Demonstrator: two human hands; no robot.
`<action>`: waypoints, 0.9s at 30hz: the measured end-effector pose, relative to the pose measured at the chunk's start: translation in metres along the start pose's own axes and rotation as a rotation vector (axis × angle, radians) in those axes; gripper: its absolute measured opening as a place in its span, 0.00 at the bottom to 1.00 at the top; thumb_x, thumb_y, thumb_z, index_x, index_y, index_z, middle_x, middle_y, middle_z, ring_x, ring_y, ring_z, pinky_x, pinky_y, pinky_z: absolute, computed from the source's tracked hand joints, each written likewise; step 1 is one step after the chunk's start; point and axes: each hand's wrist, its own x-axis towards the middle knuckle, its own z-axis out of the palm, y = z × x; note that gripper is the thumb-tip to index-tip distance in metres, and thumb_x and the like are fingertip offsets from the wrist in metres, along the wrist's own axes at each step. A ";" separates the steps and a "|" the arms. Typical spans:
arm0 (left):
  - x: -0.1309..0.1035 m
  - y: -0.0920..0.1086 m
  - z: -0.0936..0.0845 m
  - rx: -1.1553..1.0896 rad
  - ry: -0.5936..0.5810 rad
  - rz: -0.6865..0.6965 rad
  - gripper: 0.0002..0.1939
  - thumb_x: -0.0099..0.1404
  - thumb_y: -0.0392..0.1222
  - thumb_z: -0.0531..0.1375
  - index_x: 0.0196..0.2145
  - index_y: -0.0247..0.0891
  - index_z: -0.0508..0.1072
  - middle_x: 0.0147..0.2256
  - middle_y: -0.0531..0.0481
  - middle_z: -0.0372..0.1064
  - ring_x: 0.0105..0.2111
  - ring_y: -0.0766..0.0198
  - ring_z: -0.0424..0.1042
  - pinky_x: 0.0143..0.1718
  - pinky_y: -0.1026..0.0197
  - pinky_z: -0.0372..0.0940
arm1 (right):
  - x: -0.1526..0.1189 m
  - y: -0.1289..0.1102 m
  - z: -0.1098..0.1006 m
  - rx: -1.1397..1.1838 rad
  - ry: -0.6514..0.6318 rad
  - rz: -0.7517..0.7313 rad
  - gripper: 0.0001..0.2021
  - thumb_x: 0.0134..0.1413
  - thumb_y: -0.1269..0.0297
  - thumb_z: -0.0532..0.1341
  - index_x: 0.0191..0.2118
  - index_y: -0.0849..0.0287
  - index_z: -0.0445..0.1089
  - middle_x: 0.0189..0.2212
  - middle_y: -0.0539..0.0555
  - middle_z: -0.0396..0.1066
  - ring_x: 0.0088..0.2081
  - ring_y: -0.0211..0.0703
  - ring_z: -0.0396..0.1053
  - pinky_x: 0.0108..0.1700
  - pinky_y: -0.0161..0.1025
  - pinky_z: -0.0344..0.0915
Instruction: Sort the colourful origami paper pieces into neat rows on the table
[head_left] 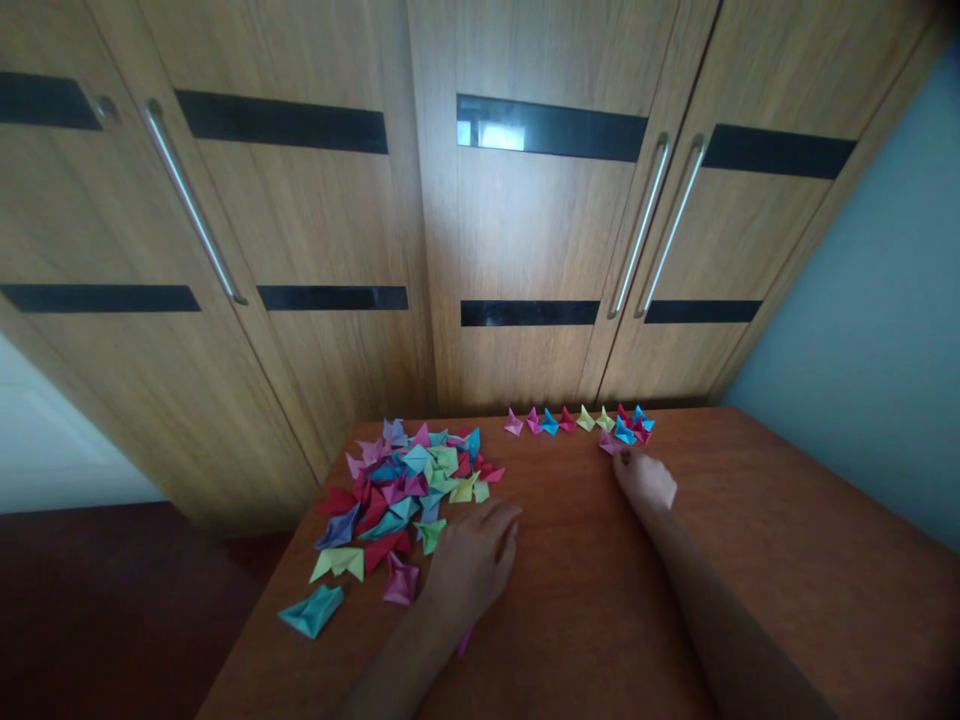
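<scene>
My right hand [645,482] reaches to the far side of the table, its fingers pinched at a small pink folded paper boat [608,443]. Just beyond it, blue paper boats [624,430] and red ones stand close together. My left hand [474,560] rests low over the table, fingers loosely bent and apart, with nothing seen in them. Beside it lies a heap of colourful paper boats [405,475]. A green boat [430,537] and a pink boat [401,580] are nearest to that hand. A magenta bit of paper [465,641] shows partly from under my left wrist.
Along the table's back edge runs a row of paper boats, among them a yellow one [586,419]. A teal boat [312,611] lies near the left edge of the brown table [555,620]. Behind stands a wooden wardrobe [525,230]; a pale wall [862,350] is at right.
</scene>
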 end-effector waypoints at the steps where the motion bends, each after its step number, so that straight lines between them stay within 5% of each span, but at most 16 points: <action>1: 0.000 0.000 0.000 0.001 -0.007 -0.007 0.14 0.63 0.33 0.52 0.44 0.43 0.70 0.42 0.50 0.72 0.40 0.61 0.72 0.43 0.58 0.67 | 0.003 -0.002 0.001 0.000 -0.012 0.002 0.18 0.57 0.53 0.49 0.47 0.52 0.70 0.39 0.60 0.73 0.40 0.53 0.71 0.39 0.43 0.65; 27: 0.000 -0.002 -0.001 -0.005 -0.074 -0.018 0.15 0.62 0.32 0.53 0.44 0.42 0.71 0.40 0.48 0.72 0.41 0.59 0.71 0.43 0.57 0.66 | 0.026 -0.013 0.008 0.015 -0.041 -0.004 0.20 0.58 0.50 0.49 0.48 0.54 0.70 0.43 0.62 0.70 0.43 0.54 0.70 0.41 0.47 0.64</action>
